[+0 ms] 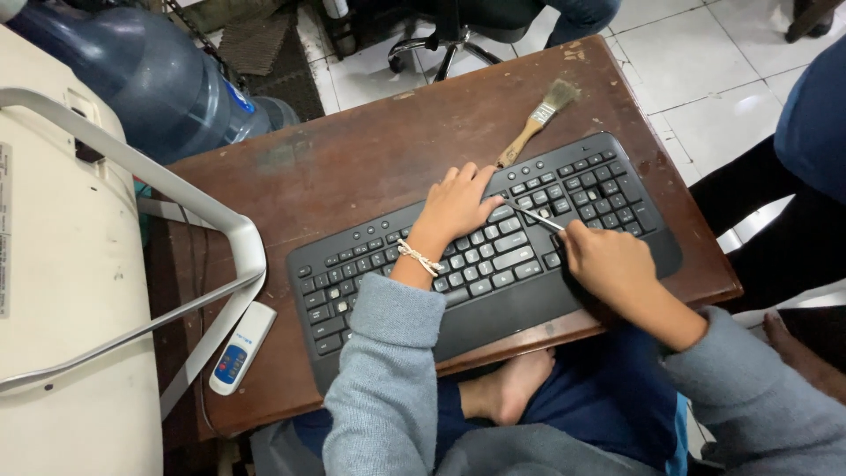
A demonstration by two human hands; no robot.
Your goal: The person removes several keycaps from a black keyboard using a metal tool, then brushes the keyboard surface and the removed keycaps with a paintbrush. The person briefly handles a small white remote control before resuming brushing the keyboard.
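Resting across the middle of a dark brown wooden surface, the black keyboard lies slanted, its near edge toward the person's lap. It looks stiff and fairly light, a flat plastic slab that would lift best by its two short ends or by the smooth wrist rest along the front; the keys themselves are small, loose-fitting caps that I judge could pop off or snag if pried hard.

The left hand lies flat and spread, palm down on the upper middle keys, fingers extended and holding nothing, only pressing on the keyboard. A pale cord bracelet circles that wrist.

The right hand is curled closed around a thin, pale stick-like tool, pinched near its back end, with the tip pointing in among the keys just beside the left fingertips. The tool looks slender and rigid, likely easy to bend or slip if gripped loosely.

A paintbrush with a wooden handle lies beyond the keyboard, apart from both hands. A small white remote sits near the left edge.
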